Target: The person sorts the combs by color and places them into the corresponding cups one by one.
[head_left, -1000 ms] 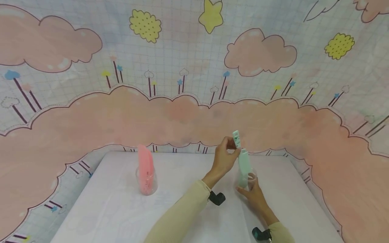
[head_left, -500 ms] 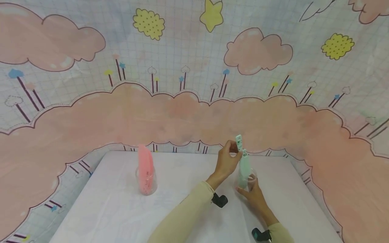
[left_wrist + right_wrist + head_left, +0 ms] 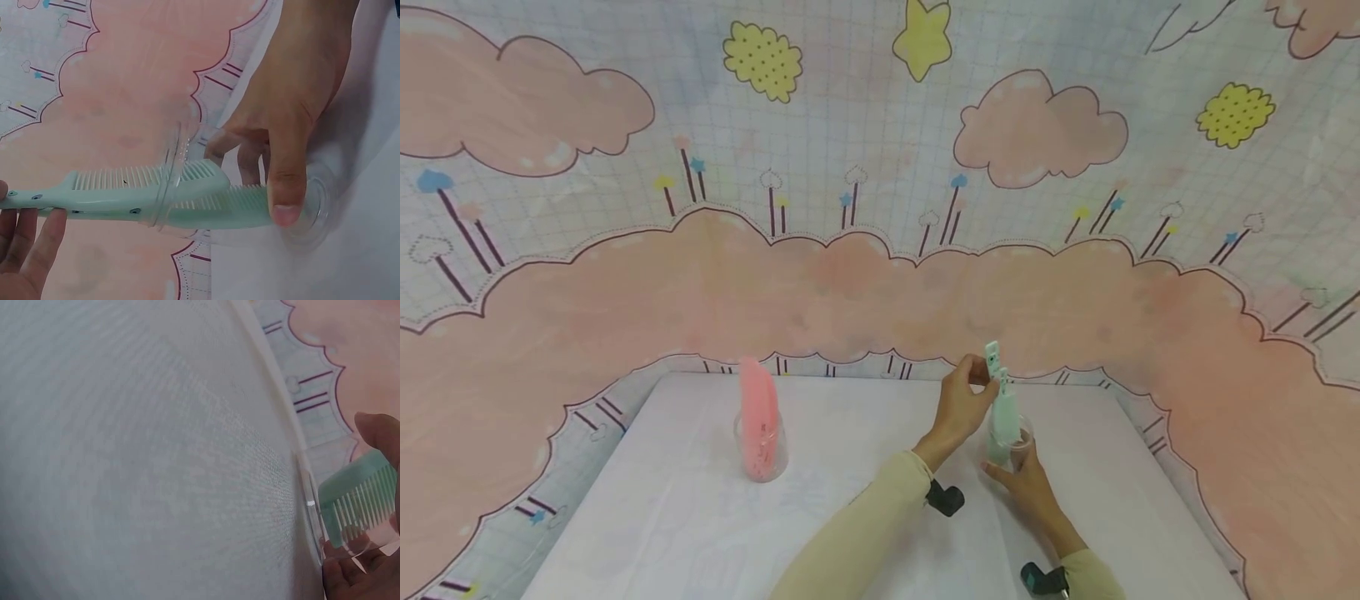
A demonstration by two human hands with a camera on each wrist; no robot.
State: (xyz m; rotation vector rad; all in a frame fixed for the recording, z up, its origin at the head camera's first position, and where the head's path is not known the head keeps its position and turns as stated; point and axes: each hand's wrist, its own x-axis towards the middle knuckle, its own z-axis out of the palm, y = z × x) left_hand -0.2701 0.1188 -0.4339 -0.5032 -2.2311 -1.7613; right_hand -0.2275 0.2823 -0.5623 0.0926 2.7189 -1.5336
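Note:
My left hand [image 3: 958,404] pinches the handle of a mint-green comb [image 3: 125,198] between thumb and fingers. The comb's toothed end passes through the rim of a clear plastic cup [image 3: 312,219], teeth facing sideways. Beside it, deeper in the cup, stands a second mint-green comb [image 3: 244,215], its end near the base. My right hand [image 3: 1026,483] grips the cup low down, thumb on one side and fingers round the other. In the right wrist view, comb teeth [image 3: 365,503] show through the cup's wall, partly behind my thumb.
Left on the white table [image 3: 700,533], a second clear cup [image 3: 780,462] holds a tall, flat pink object [image 3: 760,408] with a rounded top. Behind the table hangs a cloud-patterned cloth [image 3: 850,292]. Black wrist cameras [image 3: 946,498] are strapped to both arms.
My left hand has moved slightly right and down, lowering its comb farther into the cup beside the other one. The right hand and the cup stay nearly in place.

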